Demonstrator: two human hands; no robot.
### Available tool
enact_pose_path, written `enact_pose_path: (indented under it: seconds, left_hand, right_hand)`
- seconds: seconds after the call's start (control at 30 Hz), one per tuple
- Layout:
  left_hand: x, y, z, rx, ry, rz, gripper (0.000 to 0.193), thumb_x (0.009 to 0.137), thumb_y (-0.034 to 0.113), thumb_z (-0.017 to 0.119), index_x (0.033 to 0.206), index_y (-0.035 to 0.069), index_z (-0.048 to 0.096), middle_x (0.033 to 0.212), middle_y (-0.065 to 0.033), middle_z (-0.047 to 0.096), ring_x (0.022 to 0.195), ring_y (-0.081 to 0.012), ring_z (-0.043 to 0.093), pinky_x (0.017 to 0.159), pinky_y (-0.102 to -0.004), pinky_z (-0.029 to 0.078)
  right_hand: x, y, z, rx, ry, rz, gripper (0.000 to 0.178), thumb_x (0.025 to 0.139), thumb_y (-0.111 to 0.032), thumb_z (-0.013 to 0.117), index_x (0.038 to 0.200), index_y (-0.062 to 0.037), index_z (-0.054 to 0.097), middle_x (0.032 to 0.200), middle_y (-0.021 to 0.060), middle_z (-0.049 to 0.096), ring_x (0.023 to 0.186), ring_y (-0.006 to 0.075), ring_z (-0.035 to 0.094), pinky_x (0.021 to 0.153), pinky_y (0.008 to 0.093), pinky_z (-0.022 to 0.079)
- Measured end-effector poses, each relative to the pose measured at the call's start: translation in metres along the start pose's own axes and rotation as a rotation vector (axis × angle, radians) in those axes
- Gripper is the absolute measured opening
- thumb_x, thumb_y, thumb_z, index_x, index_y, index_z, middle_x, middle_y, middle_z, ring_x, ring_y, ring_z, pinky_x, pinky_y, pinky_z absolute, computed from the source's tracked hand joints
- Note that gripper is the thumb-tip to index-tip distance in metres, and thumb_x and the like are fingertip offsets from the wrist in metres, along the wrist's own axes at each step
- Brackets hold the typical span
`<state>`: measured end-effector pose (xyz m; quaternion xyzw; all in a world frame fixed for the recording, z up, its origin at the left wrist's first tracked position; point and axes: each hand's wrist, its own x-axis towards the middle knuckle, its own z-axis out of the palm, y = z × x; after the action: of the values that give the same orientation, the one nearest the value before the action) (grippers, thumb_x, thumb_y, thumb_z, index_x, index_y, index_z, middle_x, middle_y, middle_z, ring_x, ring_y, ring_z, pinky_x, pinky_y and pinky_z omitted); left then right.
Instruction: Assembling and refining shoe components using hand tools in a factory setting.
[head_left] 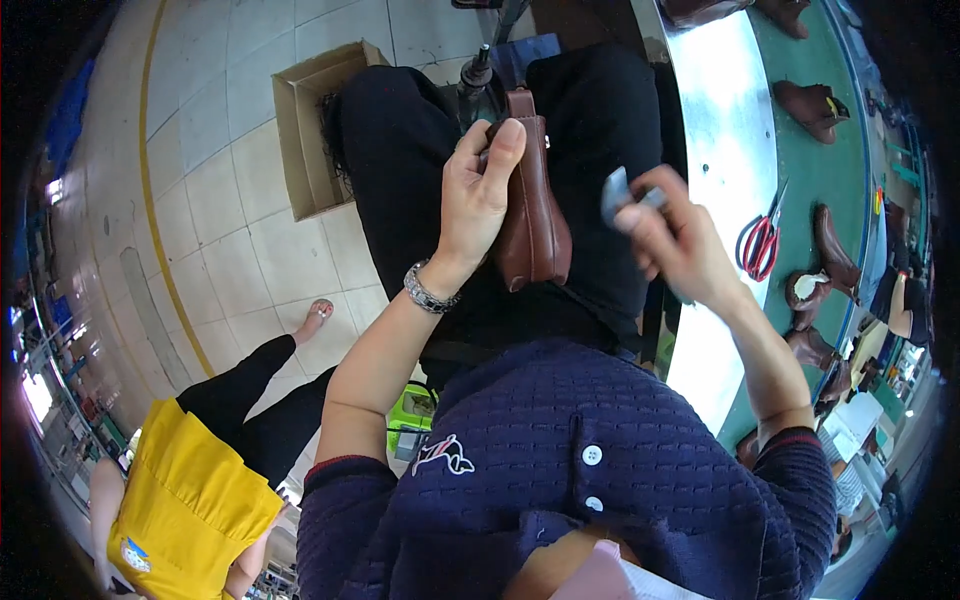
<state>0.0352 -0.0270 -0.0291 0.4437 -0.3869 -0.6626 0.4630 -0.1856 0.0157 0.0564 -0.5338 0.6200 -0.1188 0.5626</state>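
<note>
Shoe (536, 225) over the lap (605, 265); scissors (762, 250) on the bench (800, 175), to the right; box (297, 170) on the floor (235, 210), to the left.

Along the person's right runs a workbench with a green top (795, 175) and a shiny metal strip (733, 115) down its near side. On the green lie a brown leather ankle boot (806, 108) and, lower down, a cluster of brown boots (834, 250), one with white stuffing (806, 287) at its opening. Red-handled scissors (762, 246) rest near the metal's edge. The pale tiled floor (225, 195), marked by a yellow line (152, 205), bears an open cardboard box (295, 145).
</note>
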Motion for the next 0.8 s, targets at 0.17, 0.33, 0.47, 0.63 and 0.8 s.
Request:
enact_pose_path:
  seconds: [0.17, 0.33, 0.47, 0.63, 0.8]
  left_hand:
    - [0.001, 0.007, 0.001, -0.064, -0.011, -0.045, 0.045, 0.102, 0.044, 0.043, 0.096, 0.003, 0.060, 0.088, -0.0003, 0.062, 0.079, -0.0052, 0.055, 0.074, -0.0221, 0.045]
    - [0.007, 0.003, -0.006, -0.076, 0.024, -0.134, 0.056, 0.103, 0.049, 0.032, 0.102, 0.001, 0.060, 0.097, -0.0048, 0.064, 0.087, -0.0093, 0.057, 0.085, -0.0262, 0.044]
    - [0.001, 0.011, -0.001, -0.057, -0.086, -0.037, 0.044, 0.097, 0.044, 0.053, 0.108, 0.002, 0.055, 0.098, -0.0035, 0.060, 0.089, -0.0092, 0.056, 0.083, -0.0252, 0.045]
    - [0.002, 0.016, 0.003, 0.012, -0.082, -0.087, 0.041, 0.089, 0.029, 0.068, 0.115, 0.002, 0.051, 0.103, -0.0043, 0.058, 0.091, -0.0100, 0.055, 0.081, -0.0249, 0.045]
    - [0.013, 0.013, 0.003, -0.083, -0.028, -0.091, 0.053, 0.096, 0.031, 0.056, 0.135, 0.000, 0.038, 0.124, -0.0125, 0.050, 0.115, -0.0180, 0.050, 0.099, -0.0302, 0.039]
  right_hand:
    - [0.008, 0.080, -0.049, -0.517, 0.480, 0.005, 0.035, 0.099, -0.022, 0.052, 0.131, -0.0107, 0.044, 0.079, 0.0160, 0.065, 0.067, 0.0311, 0.066, 0.062, 0.0437, 0.052]
    - [0.003, 0.117, -0.059, -0.815, 0.544, 0.116, 0.047, 0.095, -0.009, 0.054, 0.139, -0.0231, 0.043, 0.102, 0.0180, 0.062, 0.079, 0.0328, 0.064, 0.065, 0.0428, 0.050]
    - [0.006, 0.094, -0.030, -0.780, 0.607, -0.201, 0.048, 0.084, -0.003, 0.064, 0.129, -0.0131, 0.054, 0.120, 0.0171, 0.058, 0.103, 0.0323, 0.063, 0.080, 0.0412, 0.055]
    - [0.028, 0.057, 0.056, -0.153, 0.148, -0.540, 0.095, 0.068, -0.019, 0.083, 0.145, -0.0008, 0.031, 0.141, 0.0214, 0.043, 0.129, 0.0365, 0.044, 0.110, 0.0402, 0.036]
    - [0.071, 0.069, 0.104, 0.288, 0.087, -0.485, 0.116, 0.066, -0.013, 0.085, 0.153, -0.0101, 0.010, 0.137, 0.0237, 0.045, 0.126, 0.0361, 0.048, 0.106, 0.0402, 0.039]
